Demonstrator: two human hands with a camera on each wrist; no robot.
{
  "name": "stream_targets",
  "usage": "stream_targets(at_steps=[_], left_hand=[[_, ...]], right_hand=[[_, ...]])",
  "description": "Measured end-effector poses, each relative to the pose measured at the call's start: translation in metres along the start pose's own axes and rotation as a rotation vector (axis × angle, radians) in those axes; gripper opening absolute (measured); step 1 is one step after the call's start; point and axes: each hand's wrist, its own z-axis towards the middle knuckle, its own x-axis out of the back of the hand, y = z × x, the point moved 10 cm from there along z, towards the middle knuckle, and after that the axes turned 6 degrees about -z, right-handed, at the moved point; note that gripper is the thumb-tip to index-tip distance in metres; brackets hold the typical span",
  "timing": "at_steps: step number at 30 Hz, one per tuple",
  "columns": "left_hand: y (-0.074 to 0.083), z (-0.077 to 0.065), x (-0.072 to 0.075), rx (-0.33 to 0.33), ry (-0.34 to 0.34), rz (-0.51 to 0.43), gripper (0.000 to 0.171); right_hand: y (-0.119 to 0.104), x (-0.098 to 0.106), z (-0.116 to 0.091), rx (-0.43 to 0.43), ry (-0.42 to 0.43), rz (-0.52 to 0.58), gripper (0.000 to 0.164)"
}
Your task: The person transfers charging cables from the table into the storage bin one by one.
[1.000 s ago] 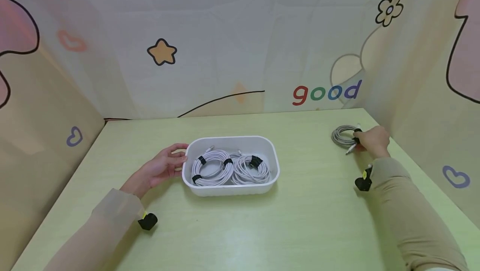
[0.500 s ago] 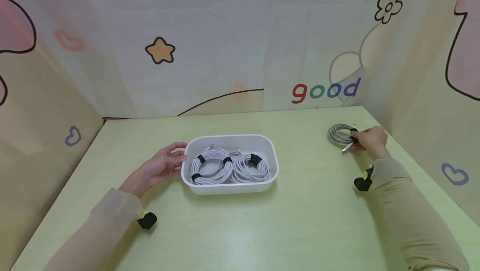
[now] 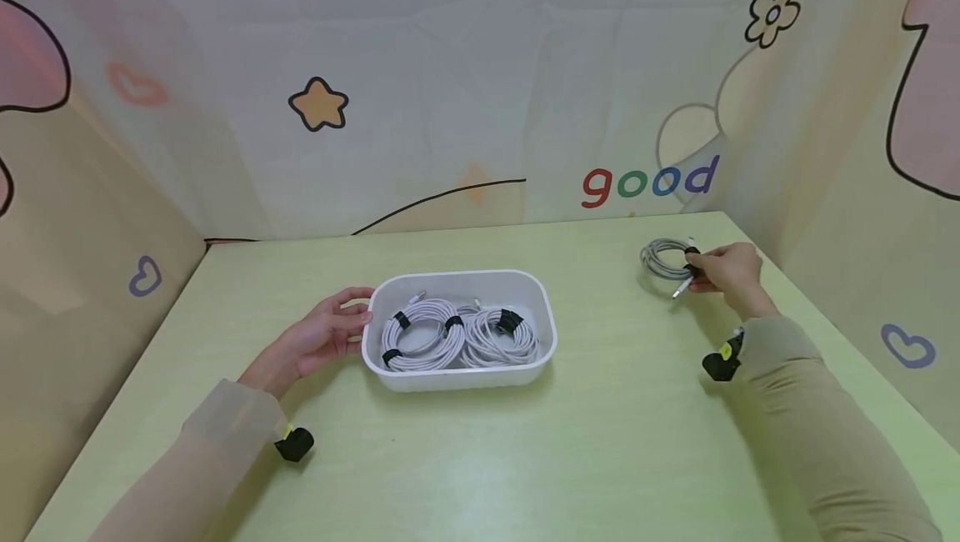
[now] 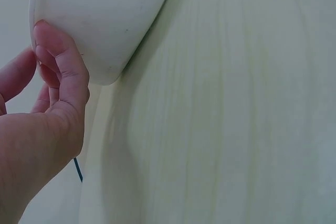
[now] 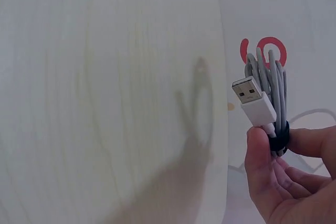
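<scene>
In the head view a white plastic bin (image 3: pixel 459 380) stands on the table. It holds two coiled white cables (image 3: pixel 423 358) (image 3: pixel 501 350) with black ties. My left hand (image 3: pixel 318 342) rests against the bin's left end, its loosely bent fingertips touching the outside near the rim. At the table's right side, my right hand (image 3: pixel 731 271) pinches a coiled grey cable (image 3: pixel 663 260) by its black tie. The right wrist view shows that cable's white USB plug (image 5: pixel 257 103) beside the thumb, the coil raised above the table. Its shadow lies on the surface.
The pale table (image 3: pixel 480 459) is bounded by a printed cloth (image 3: pixel 420 133) at the back and both sides. Black wrist cameras (image 3: pixel 295 444) (image 3: pixel 722 365) hang below the sleeves.
My right hand has lifted the grey cable slightly and moved it left, away from the right edge. The left hand and the bin have stayed in place.
</scene>
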Motion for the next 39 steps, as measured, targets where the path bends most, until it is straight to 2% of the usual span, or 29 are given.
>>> stream_targets(at_steps=[17,32,39], left_hand=[[0.001,0.0,0.0,0.0,0.001,-0.002,0.036],[0.003,-0.001,-0.002,-0.019,-0.022,0.013,0.037],[0.003,-0.002,-0.005,-0.046,-0.084,0.009,0.036]], right_hand=[[-0.037,-0.021,-0.015,0.049,-0.046,-0.025,0.045],[-0.067,-0.042,-0.029,0.11,-0.082,-0.096,0.045],[-0.084,-0.052,-0.037,0.137,-0.111,-0.103,0.044]])
